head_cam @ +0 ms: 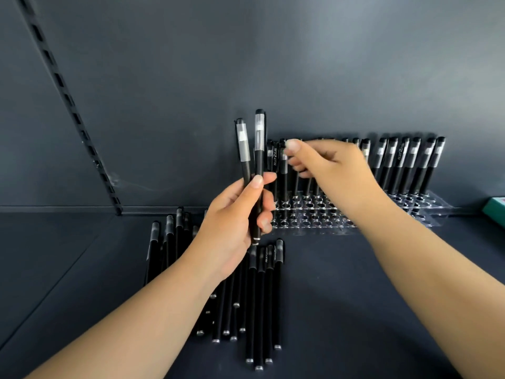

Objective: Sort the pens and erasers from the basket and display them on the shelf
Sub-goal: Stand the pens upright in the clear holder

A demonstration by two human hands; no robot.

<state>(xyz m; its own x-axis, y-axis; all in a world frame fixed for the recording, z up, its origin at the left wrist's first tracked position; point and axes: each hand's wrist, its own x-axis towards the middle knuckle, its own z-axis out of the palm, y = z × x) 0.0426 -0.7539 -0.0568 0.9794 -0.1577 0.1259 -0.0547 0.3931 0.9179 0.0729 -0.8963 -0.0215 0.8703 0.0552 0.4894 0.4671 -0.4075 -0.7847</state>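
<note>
My left hand grips two black pens upright, their clear caps pointing up. My right hand pinches the cap of a black pen that stands in the left end of a clear acrylic pen holder against the back wall. Several more black pens stand in the holder's back row to the right. A pile of loose black pens lies flat on the dark shelf, partly hidden under my left forearm.
The holder's front rows show open holes. A slotted shelf upright runs diagonally at the left on the dark back wall. A green box corner sits at the far right edge.
</note>
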